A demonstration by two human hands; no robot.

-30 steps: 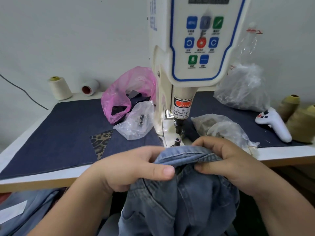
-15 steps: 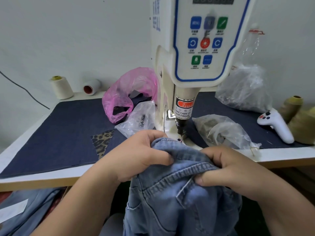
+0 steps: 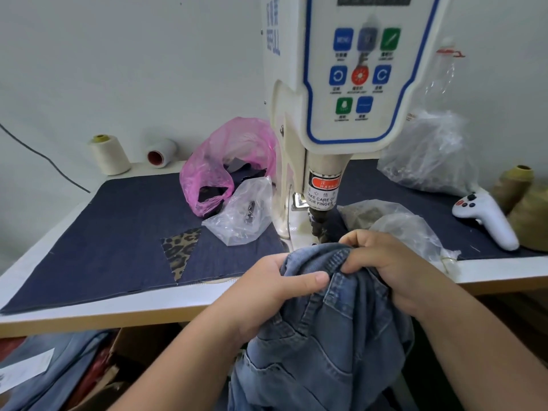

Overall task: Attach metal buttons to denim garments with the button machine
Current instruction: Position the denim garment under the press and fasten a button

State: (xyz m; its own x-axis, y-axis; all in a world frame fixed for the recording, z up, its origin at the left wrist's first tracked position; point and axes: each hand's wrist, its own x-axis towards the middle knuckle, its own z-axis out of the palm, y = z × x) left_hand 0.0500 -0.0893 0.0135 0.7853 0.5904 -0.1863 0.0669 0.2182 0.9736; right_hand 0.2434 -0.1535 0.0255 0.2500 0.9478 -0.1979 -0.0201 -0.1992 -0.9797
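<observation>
The white button machine stands at the table's middle, its punch head pointing down just behind my hands. A blue denim garment hangs off the table's front edge, its bunched waistband lifted up to the punch. My left hand grips the waistband from the left, thumb lying across the fold. My right hand grips it from the right, fingers curled over the top edge. The die under the punch is hidden by the denim.
Dark denim cloth covers the table. A pink bag and clear bags lie around the machine. Thread cones and a white controller sit at the sides. More denim lies under the table at left.
My hands have shifted their hold along the waistband. The left hand has dropped back toward me, and the right hand has moved up toward the punch.
</observation>
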